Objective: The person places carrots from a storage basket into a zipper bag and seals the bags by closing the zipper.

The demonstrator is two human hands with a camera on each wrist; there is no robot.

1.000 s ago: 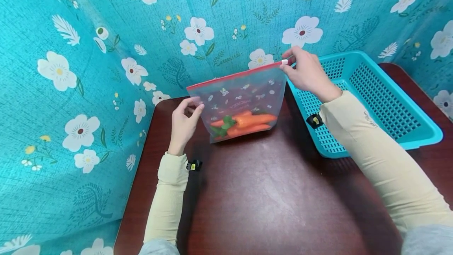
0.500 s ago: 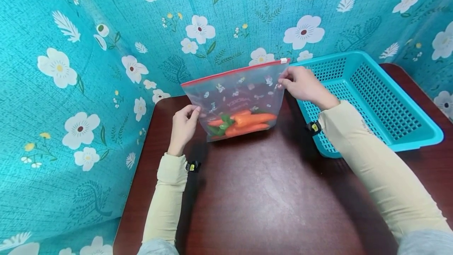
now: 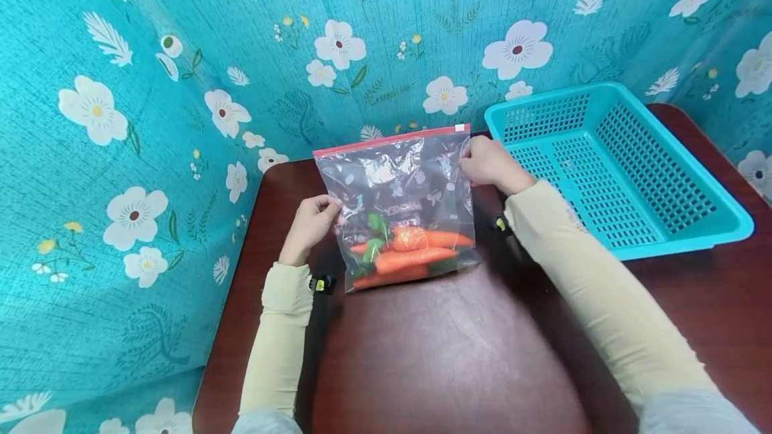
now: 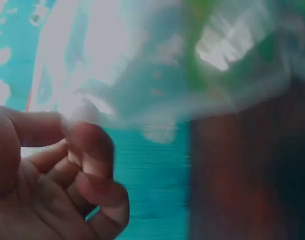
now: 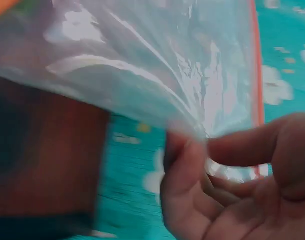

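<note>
A clear zip bag [image 3: 398,179] with a red top strip and a white slider at its right end hangs between both hands, tilted back over the table. Inside lie several carrots [image 3: 416,261] with green tops [image 3: 375,233], gathered along the bottom. My left hand [image 3: 309,225] pinches the bag's left side edge between thumb and fingers. On the opposite side, my right hand [image 3: 491,165] pinches the right edge a little below the slider. Both wrist views show the plastic creased at the fingertips; the left one is blurred.
To the right stands a teal perforated basket [image 3: 615,173] on the dark wooden table [image 3: 446,360]. Behind and to the left hangs a teal flowered cloth [image 3: 181,186].
My right hand left the slider and took the bag's right edge. My left hand, near the edge before, now pinches it. The bag has moved closer and turned more face-up.
</note>
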